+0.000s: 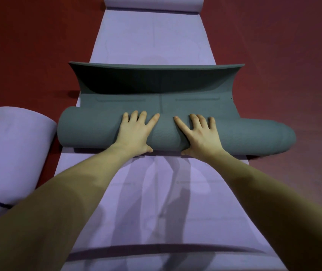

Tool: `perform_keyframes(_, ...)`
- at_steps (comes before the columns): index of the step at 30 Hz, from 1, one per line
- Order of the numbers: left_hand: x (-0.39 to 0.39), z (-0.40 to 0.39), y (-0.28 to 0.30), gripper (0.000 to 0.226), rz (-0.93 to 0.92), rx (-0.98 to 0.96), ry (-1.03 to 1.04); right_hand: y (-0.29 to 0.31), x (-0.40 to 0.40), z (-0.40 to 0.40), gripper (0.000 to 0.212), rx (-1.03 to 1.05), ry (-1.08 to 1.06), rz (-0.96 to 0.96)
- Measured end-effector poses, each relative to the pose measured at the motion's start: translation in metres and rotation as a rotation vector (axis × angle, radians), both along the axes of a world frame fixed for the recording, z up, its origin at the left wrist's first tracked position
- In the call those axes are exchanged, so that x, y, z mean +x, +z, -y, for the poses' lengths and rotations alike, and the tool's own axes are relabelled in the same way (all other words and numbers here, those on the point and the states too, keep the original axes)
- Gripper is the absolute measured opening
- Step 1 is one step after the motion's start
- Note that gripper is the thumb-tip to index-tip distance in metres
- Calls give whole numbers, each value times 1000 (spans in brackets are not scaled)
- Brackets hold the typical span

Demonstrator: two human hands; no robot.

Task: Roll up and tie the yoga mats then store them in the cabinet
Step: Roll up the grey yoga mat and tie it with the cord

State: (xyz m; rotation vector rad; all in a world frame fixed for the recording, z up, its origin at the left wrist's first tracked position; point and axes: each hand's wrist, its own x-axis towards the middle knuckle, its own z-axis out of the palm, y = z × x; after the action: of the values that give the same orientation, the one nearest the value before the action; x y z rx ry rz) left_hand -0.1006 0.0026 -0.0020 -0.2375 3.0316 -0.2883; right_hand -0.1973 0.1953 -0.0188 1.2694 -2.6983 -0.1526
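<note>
1. Now both hands are pressing down on the grey mat [175, 132], which is lying crosswise on the purple mat [152, 202] spread along the red floor [29, 45].
2. Left hand [134, 132] and right hand [197, 133] are sitting side by side at the middle of the roll, fingers spread flat over the top and thumbs tucked at its near side; that is an open, pushing hold, not a grasp, and it looks meant to keep the roll tight and even.
3. Only a short free end is curling up beyond the fingers, so the rolling is looking nearly done.
4. The roll's right end is poking out further than its left, so it may be coning slightly.
5. A rolled purple mat [13, 153] is waiting just beside the long mat's left edge, with a dark band around it.
6. No cabinet is showing.
</note>
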Motion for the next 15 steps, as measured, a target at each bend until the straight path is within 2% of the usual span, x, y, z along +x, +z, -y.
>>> perform_keyframes(7,34,-18,1,111,30,-17,-42,1,30,-27,120,-68,60,-26)
perform_keyframes(15,73,-39,11,106,78,-37,-75,17,65,-47,117,-9,87,20)
